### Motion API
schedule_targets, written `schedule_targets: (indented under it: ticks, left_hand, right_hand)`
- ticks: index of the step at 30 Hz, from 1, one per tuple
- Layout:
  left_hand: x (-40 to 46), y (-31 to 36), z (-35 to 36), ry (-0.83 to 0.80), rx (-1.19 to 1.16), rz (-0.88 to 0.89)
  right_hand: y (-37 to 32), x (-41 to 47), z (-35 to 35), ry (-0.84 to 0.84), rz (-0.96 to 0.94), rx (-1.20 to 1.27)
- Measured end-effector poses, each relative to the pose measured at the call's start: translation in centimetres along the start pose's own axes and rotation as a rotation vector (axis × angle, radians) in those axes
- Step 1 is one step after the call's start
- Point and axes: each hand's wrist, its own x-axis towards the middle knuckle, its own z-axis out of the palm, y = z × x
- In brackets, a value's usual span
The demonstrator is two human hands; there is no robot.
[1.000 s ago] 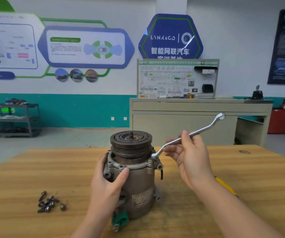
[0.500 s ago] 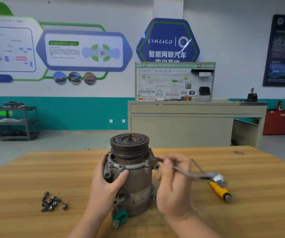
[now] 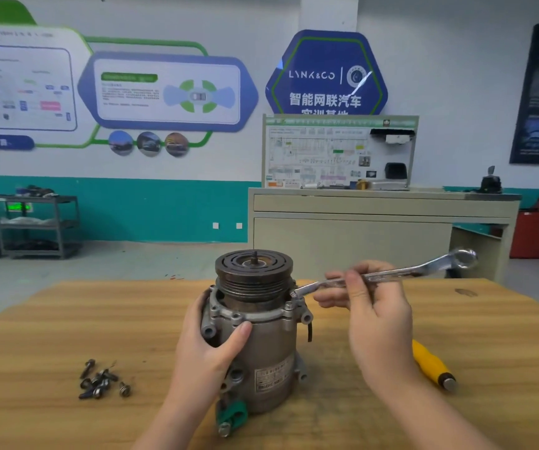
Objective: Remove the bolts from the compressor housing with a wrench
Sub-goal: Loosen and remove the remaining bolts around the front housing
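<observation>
Head view: compressor housing (image 3: 261, 355) upright mid-tabletop, near front edge; left hand (image 3: 208, 349) wrapped round its flank. Right hand (image 3: 370, 315) pinches wrench (image 3: 388, 272) shaft, ring end on flange bolt (image 3: 294, 294) (seating unclear). Housing likely heavy, rigid; brace low. Loose bolts (image 3: 101, 381) toward left edge. No containers.

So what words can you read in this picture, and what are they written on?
"LYNK&CO": blue hexagon sign on the wall.
"智能网联汽车": same sign, second line; the line below is cut off.
Label plate on the compressor: too blurred to read.
Wall posters and wiring board: text too small to read.
</observation>
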Motion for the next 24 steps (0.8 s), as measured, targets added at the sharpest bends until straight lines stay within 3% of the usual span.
schedule_targets:
  ticks: [4, 8, 13, 15, 17, 22, 24]
  left_hand:
    - [0.0, -0.3, -0.1, -0.002, 0.027, 0.013]
    - [0.1, -0.3, 0.0, 0.003, 0.046, 0.016]
    - [-0.1, -0.1, 0.0, -0.004, 0.063, 0.007]
    - [0.0, -0.1, -0.1, -0.015, 0.077, 0.004]
    - [0.0, -0.2, -0.1, -0.002, 0.094, 0.015]
    - [-0.2, 0.1, -0.1, -0.006, 0.076, -0.002]
    - [-0.2, 0.0, -0.1, -0.011, 0.064, -0.01]
  right_hand:
    - [-0.5, -0.7, -0.2, -0.13, -0.132, -0.091]
    - [-0.9, -0.9, -0.4, -0.225, -0.401, -0.251]
    - [-1.5, -1.8, 1.4, -0.302, -0.662, -0.444]
    - [-1.2, -2.5, 2.2, -0.299, -0.685, -0.448]
    - [-0.7, -3.6, 2.9, -0.212, -0.554, -0.344]
    - [-1.1, -3.6, 5.0, 0.289, 0.007, 0.244]
    - [-0.5, -1.4, 4.8, 0.454, 0.274, 0.376]
